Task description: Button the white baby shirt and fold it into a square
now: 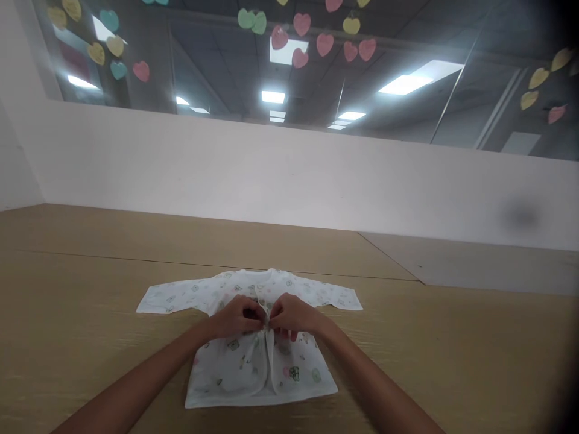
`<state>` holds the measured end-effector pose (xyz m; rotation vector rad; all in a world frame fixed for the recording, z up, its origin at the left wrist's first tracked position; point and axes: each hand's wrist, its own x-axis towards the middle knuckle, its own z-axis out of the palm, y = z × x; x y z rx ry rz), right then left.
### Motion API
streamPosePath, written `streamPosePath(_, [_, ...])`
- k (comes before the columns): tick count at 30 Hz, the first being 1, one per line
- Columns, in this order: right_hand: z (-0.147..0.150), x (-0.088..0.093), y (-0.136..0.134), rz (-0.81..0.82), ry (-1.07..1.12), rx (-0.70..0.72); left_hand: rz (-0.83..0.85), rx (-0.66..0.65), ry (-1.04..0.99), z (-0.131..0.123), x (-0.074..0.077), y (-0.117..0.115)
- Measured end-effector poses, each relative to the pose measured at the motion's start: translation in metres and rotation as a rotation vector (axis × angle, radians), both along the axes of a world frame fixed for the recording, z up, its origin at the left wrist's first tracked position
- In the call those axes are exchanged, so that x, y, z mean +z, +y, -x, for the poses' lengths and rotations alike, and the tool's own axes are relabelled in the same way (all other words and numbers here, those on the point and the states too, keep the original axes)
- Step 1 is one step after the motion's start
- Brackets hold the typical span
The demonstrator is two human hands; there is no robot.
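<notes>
Desk (67,337): tan, flat.
Shirt (235,374): light, soft, limp; best gripped at front edges (266,361).
Left hand (237,316): closed, pinching shirt.
Right hand (292,314): closed, pinching shirt.

Office room with ceiling panel lights (404,85)

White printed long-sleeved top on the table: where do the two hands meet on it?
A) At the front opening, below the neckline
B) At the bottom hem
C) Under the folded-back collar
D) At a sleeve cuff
A. The left hand and right hand meet at the front opening of the white printed top, high on its middle.
</notes>
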<state>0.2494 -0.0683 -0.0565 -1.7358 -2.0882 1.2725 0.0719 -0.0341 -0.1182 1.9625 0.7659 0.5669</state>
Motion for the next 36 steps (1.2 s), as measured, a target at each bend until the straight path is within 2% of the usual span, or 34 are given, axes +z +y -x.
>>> streamPosePath(5, [0.000,-0.003,0.001,0.038,0.083,0.009,0.102,0.014,-0.019,0.001,-0.001,0.002])
streamPosePath(9, [-0.001,-0.003,0.002,0.087,0.146,0.032,0.112,0.016,-0.016,0.001,0.000,0.002])
streamPosePath(17, [-0.002,-0.003,0.000,0.070,0.143,0.075,0.124,0.021,-0.025,0.002,0.001,0.003])
streamPosePath(24, [-0.002,-0.008,0.001,0.039,0.151,0.048,0.105,-0.036,-0.052,0.003,0.005,0.000])
streamPosePath(31, [-0.002,-0.015,0.004,0.025,0.128,0.030,0.067,-0.011,-0.034,0.003,-0.003,0.005])
streamPosePath(36, [-0.006,-0.014,0.007,0.067,0.148,0.046,0.006,-0.019,0.034,0.005,0.001,0.004])
